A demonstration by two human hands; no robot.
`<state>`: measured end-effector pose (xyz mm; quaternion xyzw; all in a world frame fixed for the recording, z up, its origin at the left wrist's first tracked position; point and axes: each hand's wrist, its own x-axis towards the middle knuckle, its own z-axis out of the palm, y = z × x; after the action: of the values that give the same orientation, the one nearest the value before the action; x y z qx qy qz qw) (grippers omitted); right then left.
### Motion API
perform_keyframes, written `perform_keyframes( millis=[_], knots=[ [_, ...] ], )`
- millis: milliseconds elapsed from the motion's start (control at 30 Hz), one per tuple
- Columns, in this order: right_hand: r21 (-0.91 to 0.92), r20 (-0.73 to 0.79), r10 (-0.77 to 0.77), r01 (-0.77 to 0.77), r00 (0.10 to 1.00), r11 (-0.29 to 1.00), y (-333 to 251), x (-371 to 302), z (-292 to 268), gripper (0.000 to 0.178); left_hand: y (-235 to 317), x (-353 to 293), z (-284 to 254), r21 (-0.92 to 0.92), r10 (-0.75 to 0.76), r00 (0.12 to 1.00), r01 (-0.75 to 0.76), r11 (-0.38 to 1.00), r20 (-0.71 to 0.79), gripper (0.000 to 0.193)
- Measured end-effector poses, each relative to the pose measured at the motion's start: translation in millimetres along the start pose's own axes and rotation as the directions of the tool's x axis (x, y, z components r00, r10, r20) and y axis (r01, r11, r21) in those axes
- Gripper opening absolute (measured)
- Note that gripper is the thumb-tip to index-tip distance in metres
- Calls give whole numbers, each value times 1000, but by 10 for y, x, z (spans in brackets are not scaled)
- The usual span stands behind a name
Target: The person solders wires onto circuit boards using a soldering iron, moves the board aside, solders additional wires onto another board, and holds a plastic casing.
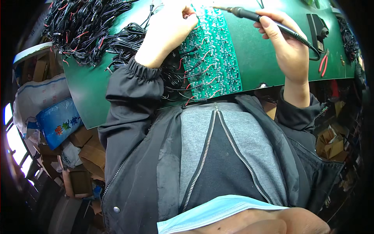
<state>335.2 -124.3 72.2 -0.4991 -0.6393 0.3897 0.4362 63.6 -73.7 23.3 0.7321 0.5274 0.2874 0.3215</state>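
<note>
My right hand [287, 48] grips a soldering iron [247, 15] like a pen, its tip pointing left over the far end of a green circuit board panel [224, 62]. At the panel's far left edge, my left hand [173, 25] is closed with the fingertips pinched together. A small dark bit shows at those fingers, but what they hold is too hidden and bright to name. Black cables with red wire ends [206, 70] run onto the panel's left side, several of them lying across it.
Big heaps of black cables [83, 29] cover the green table's [83, 93] far left. A black soldering iron stand [316, 31] and red-handled pliers [323, 64] lie at the right. Cardboard boxes [91, 156] and a blue bag [60, 121] are below at the left.
</note>
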Motion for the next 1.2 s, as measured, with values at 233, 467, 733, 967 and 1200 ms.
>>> perform_keyframes(
  millis=[233, 467, 733, 967, 1200],
  knots=[
    [86, 63, 59, -64, 996, 994, 23, -47, 64, 23, 33, 13, 1, -15, -63, 998, 64, 998, 28, 21],
    [95, 93, 73, -82, 993, 992, 29, 11, 124, 23, 19, 12, -41, 0, -121, 991, 122, 993, 63, 22],
    [99, 65, 107, -113, 992, 989, -24, 6, 194, 19, 15, -8, -29, 13, -115, 991, 114, 993, 63, 22],
    [4, 44, 82, -82, 996, 997, -158, 3, 265, 16, -16, -9, -14, 8, -79, 996, 79, 997, 51, 21],
    [-44, -78, -2, -1, 997, 999, -157, -8, 258, 15, 9, 5, 4, -13, -58, 998, 58, 998, 16, 22]
  ],
)
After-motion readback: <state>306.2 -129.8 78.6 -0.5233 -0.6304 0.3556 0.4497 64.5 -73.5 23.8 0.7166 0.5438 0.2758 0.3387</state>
